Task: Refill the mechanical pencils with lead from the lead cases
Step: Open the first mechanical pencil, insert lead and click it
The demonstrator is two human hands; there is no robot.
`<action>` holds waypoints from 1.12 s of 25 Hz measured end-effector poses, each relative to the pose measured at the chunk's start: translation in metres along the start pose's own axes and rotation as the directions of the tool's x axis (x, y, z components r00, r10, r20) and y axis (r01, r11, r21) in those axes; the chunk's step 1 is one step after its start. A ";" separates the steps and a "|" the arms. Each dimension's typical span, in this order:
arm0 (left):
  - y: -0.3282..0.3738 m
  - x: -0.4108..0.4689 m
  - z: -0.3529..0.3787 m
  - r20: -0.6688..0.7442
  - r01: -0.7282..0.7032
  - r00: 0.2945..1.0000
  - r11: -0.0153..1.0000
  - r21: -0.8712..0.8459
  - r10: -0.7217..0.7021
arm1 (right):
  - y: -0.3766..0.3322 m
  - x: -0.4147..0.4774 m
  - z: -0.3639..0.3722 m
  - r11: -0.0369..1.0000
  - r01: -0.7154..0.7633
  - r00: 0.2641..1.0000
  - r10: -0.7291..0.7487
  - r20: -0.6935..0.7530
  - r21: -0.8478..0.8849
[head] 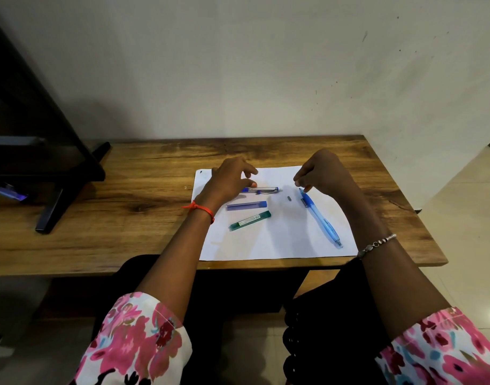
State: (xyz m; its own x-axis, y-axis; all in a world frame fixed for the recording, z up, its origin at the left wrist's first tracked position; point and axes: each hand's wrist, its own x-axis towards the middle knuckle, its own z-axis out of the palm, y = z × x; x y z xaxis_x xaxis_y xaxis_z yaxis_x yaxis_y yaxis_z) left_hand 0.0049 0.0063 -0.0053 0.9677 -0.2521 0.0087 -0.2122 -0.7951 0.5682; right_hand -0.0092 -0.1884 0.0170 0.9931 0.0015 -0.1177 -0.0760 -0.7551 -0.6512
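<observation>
**Steady the barrel before any lead goes in**

The person's left hand (230, 180) hovers with its fingers loosely bent. One fingertip (253, 185) touches the blue end of a short clear-barrelled mechanical pencil with a metal clip (263, 189), which lies on its side just under that hand; no grip closes round it. The right hand (323, 173) hangs with its fingertips bunched and pointing down, just above the top end of a long translucent light-blue plastic mechanical pencil (321, 219). This pencil runs back towards the right wrist. Whether the right hand pinches anything small cannot be told.

Between the hands lies a tiny grey cap-like piece (289, 198). Near the left wrist lie a slim violet translucent plastic lead case (246, 205) and a green plastic lead case with a pale label (250, 220). Everything rests on a white sheet of paper (279, 245) on a grained wooden table (127, 218).

The step in hand looks like picking up a pencil to open it. The barrels are smooth and round, so they will likely roll, and a pinch near the clip should hold better. Leads are thin and brittle. It would be best to hold the pencil with its open end up, tip the case gently and work over the paper, where a dropped lead would show. The grey piece could easily be swept off.
</observation>
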 end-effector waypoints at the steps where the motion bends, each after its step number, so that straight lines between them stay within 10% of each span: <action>1: 0.000 -0.001 -0.005 -0.015 -0.008 1.000 1.000 -0.025 0.008 | -0.001 0.000 0.000 1.000 0.006 1.000 -0.006 -0.001 0.003; 13: 0.013 -0.021 -0.018 0.416 -0.083 0.909 0.983 0.165 0.007 | -0.009 -0.006 0.004 0.990 0.137 0.984 -0.134 0.121 -0.023; 18: 0.018 -0.024 -0.008 0.364 -0.153 0.932 0.909 0.387 0.002 | -0.006 -0.002 0.005 0.990 0.135 0.984 -0.129 0.126 -0.041; 28: 0.025 -0.018 -0.009 0.159 -0.100 0.985 0.964 0.247 0.062 | -0.010 -0.006 0.002 0.977 0.030 0.951 -0.094 0.296 0.211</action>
State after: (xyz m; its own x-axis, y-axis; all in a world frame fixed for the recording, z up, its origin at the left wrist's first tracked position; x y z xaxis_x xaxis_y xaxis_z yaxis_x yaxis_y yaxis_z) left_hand -0.0163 -0.0044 0.0162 0.9187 -0.3851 -0.0871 -0.3351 -0.8772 0.3440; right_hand -0.0146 -0.1801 0.0227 0.9246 0.2660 -0.2728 -0.0629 -0.5995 -0.7979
